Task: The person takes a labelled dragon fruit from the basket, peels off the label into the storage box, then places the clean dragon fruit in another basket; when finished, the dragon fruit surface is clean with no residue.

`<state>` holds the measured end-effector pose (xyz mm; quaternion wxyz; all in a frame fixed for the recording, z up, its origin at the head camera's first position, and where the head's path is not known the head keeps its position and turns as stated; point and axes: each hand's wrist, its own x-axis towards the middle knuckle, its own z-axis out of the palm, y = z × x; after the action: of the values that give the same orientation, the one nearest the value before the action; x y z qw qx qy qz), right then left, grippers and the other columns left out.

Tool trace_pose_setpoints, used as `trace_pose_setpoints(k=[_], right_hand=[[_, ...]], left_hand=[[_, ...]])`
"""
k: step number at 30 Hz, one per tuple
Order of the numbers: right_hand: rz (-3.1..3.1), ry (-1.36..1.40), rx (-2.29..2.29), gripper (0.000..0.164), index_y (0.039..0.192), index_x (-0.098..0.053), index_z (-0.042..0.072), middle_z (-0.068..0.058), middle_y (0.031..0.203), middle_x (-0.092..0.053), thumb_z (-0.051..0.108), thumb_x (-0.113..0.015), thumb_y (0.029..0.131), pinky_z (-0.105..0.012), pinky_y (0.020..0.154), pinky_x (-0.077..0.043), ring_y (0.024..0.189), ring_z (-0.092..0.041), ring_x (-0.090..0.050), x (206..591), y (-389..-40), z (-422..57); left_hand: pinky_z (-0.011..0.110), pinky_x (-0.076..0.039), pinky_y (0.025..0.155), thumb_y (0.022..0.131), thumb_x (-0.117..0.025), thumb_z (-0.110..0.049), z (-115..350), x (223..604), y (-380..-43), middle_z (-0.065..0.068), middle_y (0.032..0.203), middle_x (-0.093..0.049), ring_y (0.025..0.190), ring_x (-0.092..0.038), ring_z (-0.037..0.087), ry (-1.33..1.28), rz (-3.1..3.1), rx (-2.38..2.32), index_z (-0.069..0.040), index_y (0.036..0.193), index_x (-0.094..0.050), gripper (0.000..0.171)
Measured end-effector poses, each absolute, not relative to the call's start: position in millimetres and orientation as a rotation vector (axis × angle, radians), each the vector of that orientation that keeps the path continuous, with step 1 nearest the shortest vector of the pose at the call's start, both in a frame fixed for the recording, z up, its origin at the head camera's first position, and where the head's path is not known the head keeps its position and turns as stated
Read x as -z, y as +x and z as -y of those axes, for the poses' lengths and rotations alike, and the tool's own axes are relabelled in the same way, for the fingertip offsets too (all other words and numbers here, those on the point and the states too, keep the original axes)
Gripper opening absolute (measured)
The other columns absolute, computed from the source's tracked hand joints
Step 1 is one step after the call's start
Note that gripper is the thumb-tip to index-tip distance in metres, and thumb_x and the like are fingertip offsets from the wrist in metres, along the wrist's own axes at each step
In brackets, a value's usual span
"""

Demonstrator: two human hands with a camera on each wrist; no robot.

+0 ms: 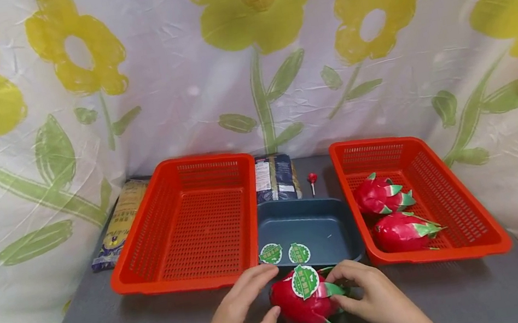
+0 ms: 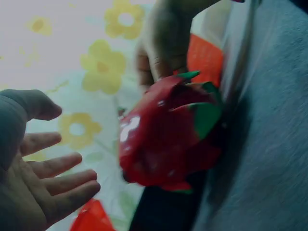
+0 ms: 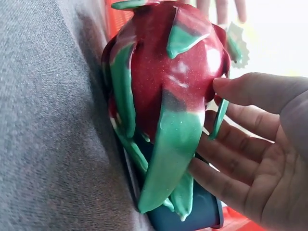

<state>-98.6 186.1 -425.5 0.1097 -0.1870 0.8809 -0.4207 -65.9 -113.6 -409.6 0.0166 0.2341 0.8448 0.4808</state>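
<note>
A red dragon fruit (image 1: 298,302) with green leaf tips lies on the grey table close to me, and a round green-and-white sticker (image 1: 305,281) sits on its upper side. My right hand (image 1: 376,295) holds the fruit at its leafy end, thumb and fingers on either side of a leaf tip. In the right wrist view the thumb (image 3: 250,91) meets the red skin. At the fruit's other end is my left hand (image 1: 238,319), fingers spread and apart from it in the left wrist view. Two more such stickers, a left one (image 1: 270,254) and a right one (image 1: 299,253), lie at the dark tray's near side.
Behind the fruit stands the dark blue tray (image 1: 347,226), between a red basket (image 1: 119,283) on the left and another red basket (image 1: 489,245) holding two dragon fruits. A lollipop (image 1: 312,178) and a dark package (image 1: 281,177) lie farther back; a yellowish bag (image 1: 123,219) lies far left.
</note>
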Motion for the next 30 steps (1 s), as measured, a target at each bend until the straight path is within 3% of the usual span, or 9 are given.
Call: trace_pose_setpoints(k=[6,16,21,25,30], right_hand=[[-2.607,-0.598,1.274,0.02,0.102,-0.071,0.032,0.015,0.102,-0.065,0.024,-0.083,0.088,-0.034,0.086,-0.059,0.095,-0.01,-0.063,429.4,-96.1,-186.4],[-2.644,-0.66,1.285,0.021,0.105,-0.069,0.031,0.016,0.104,-0.063,0.022,-0.081,0.09,-0.033,0.085,-0.058,0.096,-0.009,-0.061,427.9,-93.2,-187.7],[-2.627,-0.623,1.265,0.017,0.114,-0.072,0.031,0.018,0.108,-0.064,0.027,-0.072,0.097,-0.03,0.085,-0.057,0.1,-0.011,-0.061,414.5,-98.3,-178.4],[-2.73,-0.555,1.228,0.018,0.11,-0.078,0.026,0.018,0.099,-0.064,0.038,-0.07,0.098,-0.028,0.076,-0.058,0.09,-0.009,-0.061,401.9,-104.2,-157.1],[-2.885,-0.528,1.12,0.008,0.096,-0.079,0.025,0.02,0.084,-0.06,0.029,-0.08,0.09,-0.026,0.067,-0.054,0.073,-0.006,-0.057,393.5,-107.4,-132.3]], left_hand=[[0.037,-0.056,0.093,0.089,-0.078,-0.044,100.2,428.0,-78.6,-0.003,0.158,-0.04,0.138,-0.045,0.024,0.641,-2.538,-1.163,-0.025,0.158,-0.039,0.082],[0.034,-0.056,0.092,0.092,-0.074,-0.047,94.6,453.5,-88.5,-0.004,0.15,-0.044,0.13,-0.047,0.021,0.581,-2.343,-1.329,-0.028,0.155,-0.04,0.074],[0.032,-0.055,0.093,0.093,-0.072,-0.047,97.2,457.9,-88.4,-0.006,0.148,-0.046,0.13,-0.048,0.02,0.64,-2.361,-1.387,-0.028,0.155,-0.041,0.072],[0.03,-0.055,0.093,0.094,-0.072,-0.046,98.6,460.2,-87.9,-0.006,0.148,-0.047,0.13,-0.048,0.02,0.668,-2.366,-1.428,-0.029,0.155,-0.041,0.071],[0.029,-0.054,0.094,0.095,-0.071,-0.045,97.6,461.5,-87.8,-0.006,0.148,-0.046,0.13,-0.048,0.02,0.694,-2.365,-1.439,-0.029,0.155,-0.041,0.069]])
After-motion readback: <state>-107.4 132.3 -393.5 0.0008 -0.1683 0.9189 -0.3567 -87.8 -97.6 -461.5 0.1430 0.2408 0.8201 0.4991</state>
